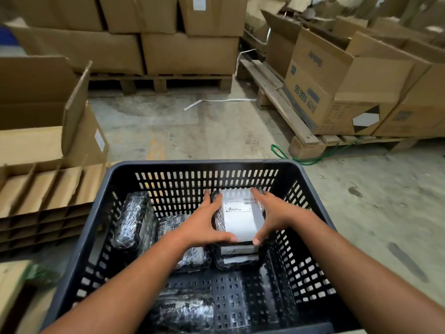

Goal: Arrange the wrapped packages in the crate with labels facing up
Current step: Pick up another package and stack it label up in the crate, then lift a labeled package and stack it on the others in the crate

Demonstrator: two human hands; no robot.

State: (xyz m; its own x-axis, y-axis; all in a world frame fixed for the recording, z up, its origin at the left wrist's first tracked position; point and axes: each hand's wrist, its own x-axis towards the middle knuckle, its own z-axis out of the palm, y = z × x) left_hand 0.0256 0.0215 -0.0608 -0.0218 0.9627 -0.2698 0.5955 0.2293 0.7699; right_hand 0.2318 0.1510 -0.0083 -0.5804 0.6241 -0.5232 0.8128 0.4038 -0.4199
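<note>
Both bare hands reach down into a black perforated plastic crate and clamp one black shrink-wrapped package with a white printed label between them. On that package's left edge the left hand has its fingers spread along the side and its thumb hooked over the near corner. On the right edge the right hand mirrors it, thumb at the near corner. This package sits label up, on top of a stack of similar wrapped packages toward the crate's far right, their white label edges showing at the near end.

Nearest the viewer, a glossy black wrapped package lying near the front wall shows no label. Under the left forearm lies another wrapped package, partly hidden. Further left, a wrapped package leaning against the left wall stands tilted on its edge.

Outside the crate to the left lie flat brown cardboard dividers. Beyond the crate is grey concrete floor, then wooden pallets loaded with large brown cardboard boxes.
</note>
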